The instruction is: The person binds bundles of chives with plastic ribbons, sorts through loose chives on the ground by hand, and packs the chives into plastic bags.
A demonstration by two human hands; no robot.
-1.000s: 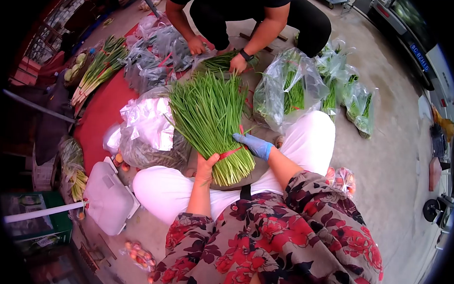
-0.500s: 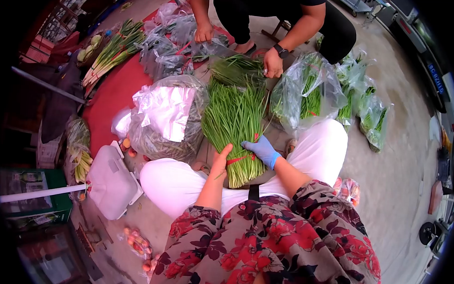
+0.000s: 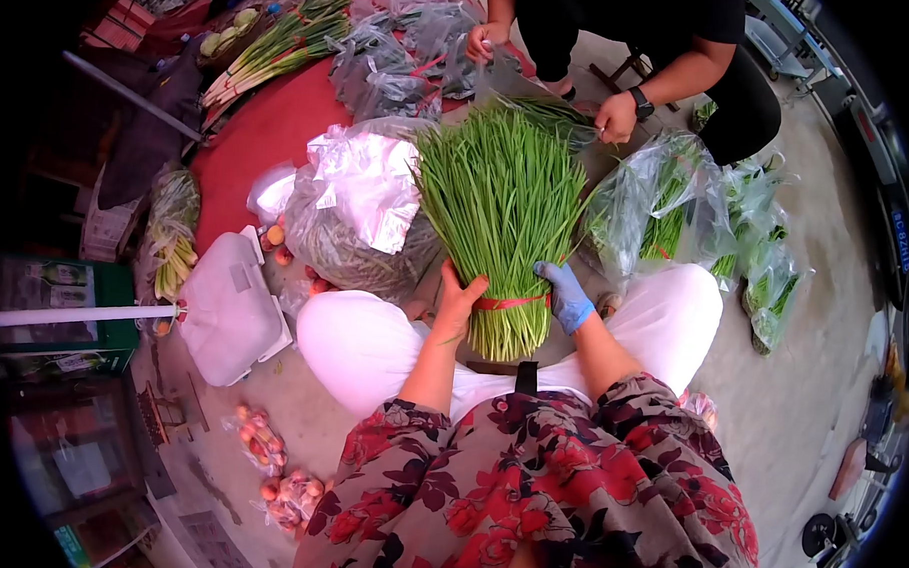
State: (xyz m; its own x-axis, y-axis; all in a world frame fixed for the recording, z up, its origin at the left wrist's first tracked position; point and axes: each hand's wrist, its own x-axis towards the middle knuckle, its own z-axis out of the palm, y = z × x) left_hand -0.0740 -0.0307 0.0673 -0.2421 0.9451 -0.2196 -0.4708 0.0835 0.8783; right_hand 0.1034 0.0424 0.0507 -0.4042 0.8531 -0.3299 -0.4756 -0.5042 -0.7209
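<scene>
Head view shows a floor (image 3: 832,237) with many vegetables on it. On the left side is a red mat (image 3: 233,181). At its far left edge lie leeks (image 3: 272,62), and on its far right part there is a heap of grey bags (image 3: 382,71). At the mat's right edge sits a full clear bag (image 3: 331,245) with a white bag (image 3: 363,181) on top; both are just beside the leaves of the bunch (image 3: 502,201). Some fruits (image 3: 274,238) lie next to them. A white box (image 3: 228,306) stands at the near edge of the mat. On the right part of the floor are bagged greens (image 3: 662,216). A co-worker (image 3: 634,15) crouches opposite and holds clear plastic (image 3: 517,83) just behind the leaf tips, so this side is blocked. The wearer's knees (image 3: 362,346) limit the space left and right.

The bunch is between the knees, cut ends towards the body, with a red tie (image 3: 509,303) around its lower part. Whether it touches the floor, I cannot tell. The bare left hand (image 3: 459,296) grips its left side, thumb on the front near the tie. The right hand (image 3: 566,298), in a blue glove, grips the right side. Both forearms reach forward, slightly inward.
</scene>
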